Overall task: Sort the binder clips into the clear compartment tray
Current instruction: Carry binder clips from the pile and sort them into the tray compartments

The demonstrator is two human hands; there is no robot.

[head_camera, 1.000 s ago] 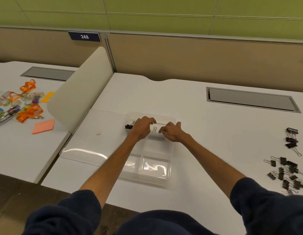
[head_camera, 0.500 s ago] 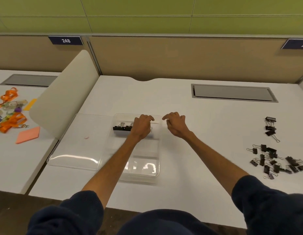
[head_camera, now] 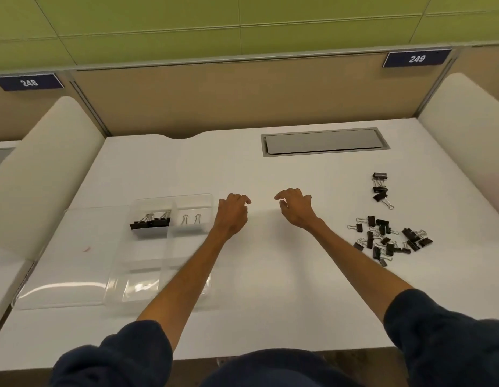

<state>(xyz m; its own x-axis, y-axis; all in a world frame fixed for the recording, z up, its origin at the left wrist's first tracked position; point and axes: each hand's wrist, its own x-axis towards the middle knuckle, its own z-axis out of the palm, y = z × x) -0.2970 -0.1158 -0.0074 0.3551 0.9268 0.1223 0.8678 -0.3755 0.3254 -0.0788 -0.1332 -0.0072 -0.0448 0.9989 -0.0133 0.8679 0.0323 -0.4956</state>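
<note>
While both hands are hovering over the white desk (head_camera: 270, 277), neither one is holding anything: the left hand (head_camera: 233, 212) is hanging just right of the clear compartment tray (head_camera: 139, 261) with its fingers loosely curled, and the right hand (head_camera: 296, 208) is floating a little further right, fingers likewise relaxed and bent, thumb pointing left. The tray is sitting at the left of the desk, and the left forearm is crossing over its near right corner. In its far left compartment, black binder clips (head_camera: 150, 222) are lying in a row with their wire handles tilting up; in the far right compartment two silver wire loops (head_camera: 191, 219) are showing, though their bodies are too pale to make out. A clear lid (head_camera: 66, 261) is lying flat, touching the tray's left side. Well to the right, a loose pile of black clips (head_camera: 389, 241) is waiting on the desk, with three more clips (head_camera: 380, 189) lying just beyond it. A grey hatch (head_camera: 323, 141) is sitting at the far edge.
</note>
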